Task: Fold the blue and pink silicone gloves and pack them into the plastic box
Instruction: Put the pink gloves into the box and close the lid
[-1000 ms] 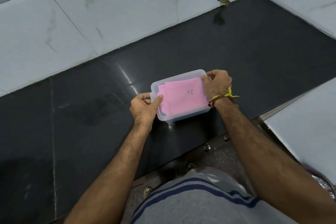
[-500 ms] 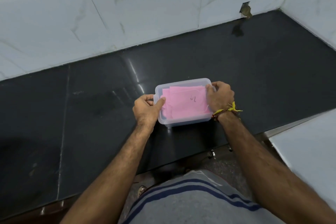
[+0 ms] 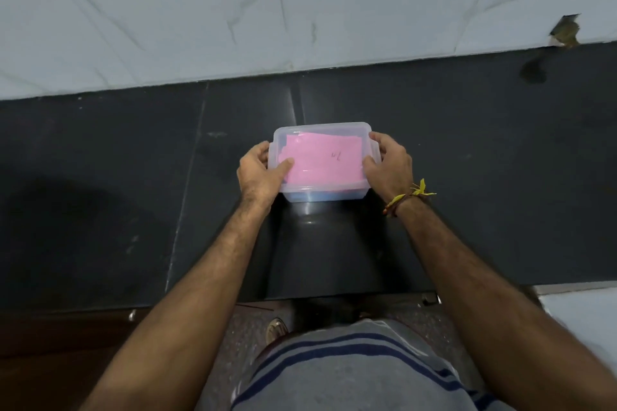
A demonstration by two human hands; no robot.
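Note:
A clear plastic box (image 3: pixel 322 129) with its lid on stands on the black counter (image 3: pixel 484 157), right in front of me. Through the lid the folded pink glove (image 3: pixel 322 160) shows on top. A strip of the blue glove (image 3: pixel 320 196) is visible beneath it through the near wall. My left hand (image 3: pixel 258 173) grips the box's left end, thumb on the lid. At the right end my right hand (image 3: pixel 389 165) grips the box, with fingers curled over the lid's edge.
A white marble-tiled wall (image 3: pixel 300 10) rises behind the counter, with a chipped hole (image 3: pixel 564 32) at the far right. The counter's front edge runs close to my body. A white surface (image 3: pixel 581 310) lies at the lower right.
The view has swung, so the box now sits square to me. Both hands have kept their hold on the box's two ends.

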